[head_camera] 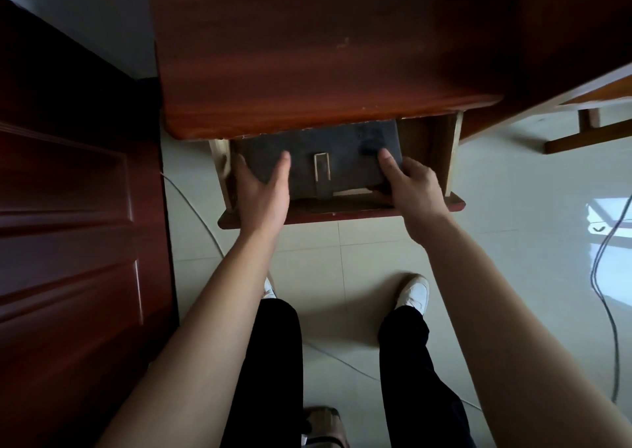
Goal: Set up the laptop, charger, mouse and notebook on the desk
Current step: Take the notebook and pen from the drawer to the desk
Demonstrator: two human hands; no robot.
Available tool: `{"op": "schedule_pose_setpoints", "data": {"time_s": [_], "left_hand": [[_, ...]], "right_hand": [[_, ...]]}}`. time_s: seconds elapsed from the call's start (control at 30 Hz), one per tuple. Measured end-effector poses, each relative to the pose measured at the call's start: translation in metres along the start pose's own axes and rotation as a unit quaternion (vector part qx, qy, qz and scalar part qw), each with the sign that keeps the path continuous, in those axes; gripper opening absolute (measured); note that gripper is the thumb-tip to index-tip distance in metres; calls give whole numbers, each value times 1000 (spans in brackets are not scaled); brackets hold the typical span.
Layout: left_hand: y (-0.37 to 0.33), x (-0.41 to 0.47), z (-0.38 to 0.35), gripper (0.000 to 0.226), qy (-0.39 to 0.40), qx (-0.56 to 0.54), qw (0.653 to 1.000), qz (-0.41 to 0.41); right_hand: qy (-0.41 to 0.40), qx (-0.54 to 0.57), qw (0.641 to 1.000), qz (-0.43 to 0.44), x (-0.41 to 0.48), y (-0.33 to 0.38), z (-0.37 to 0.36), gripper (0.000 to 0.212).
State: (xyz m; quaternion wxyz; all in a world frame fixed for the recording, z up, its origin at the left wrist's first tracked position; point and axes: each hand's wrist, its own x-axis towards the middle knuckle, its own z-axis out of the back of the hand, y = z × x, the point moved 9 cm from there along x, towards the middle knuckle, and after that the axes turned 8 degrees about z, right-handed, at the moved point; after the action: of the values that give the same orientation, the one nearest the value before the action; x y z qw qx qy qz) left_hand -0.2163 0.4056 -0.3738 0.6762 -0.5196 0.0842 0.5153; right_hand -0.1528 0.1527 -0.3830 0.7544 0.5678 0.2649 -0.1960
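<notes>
A dark grey notebook (pixel 338 155) with a metal clasp and strap lies flat in the pulled-out drawer (pixel 342 210) under the reddish-brown wooden desk (pixel 307 54). My left hand (pixel 263 188) grips the notebook's left edge, thumb on the cover. My right hand (pixel 410 188) holds its right near corner, thumb on top and fingers under the edge. The notebook's far part is hidden below the desk's front edge. No laptop, charger or mouse is visible.
A dark red panelled door (pixel 68 225) stands on the left. A white cable (pixel 201 215) and a dark cable (pixel 602 294) trail over the pale tiled floor. Another wooden piece (pixel 588 129) sits at the right. My legs and white shoes are below.
</notes>
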Motion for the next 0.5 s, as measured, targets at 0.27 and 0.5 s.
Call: {"op": "schedule_pose_setpoints", "data": {"time_s": [0.27,0.5], "left_hand": [[3,-34,19,64,-59,179,958,-216],[27,-29,51,71,-163,132,973,-95]], "right_hand": [[-72,166,983,-13,-56,-46,49,28],[-42,242,969,-2,-103,-59,92,32]]}}
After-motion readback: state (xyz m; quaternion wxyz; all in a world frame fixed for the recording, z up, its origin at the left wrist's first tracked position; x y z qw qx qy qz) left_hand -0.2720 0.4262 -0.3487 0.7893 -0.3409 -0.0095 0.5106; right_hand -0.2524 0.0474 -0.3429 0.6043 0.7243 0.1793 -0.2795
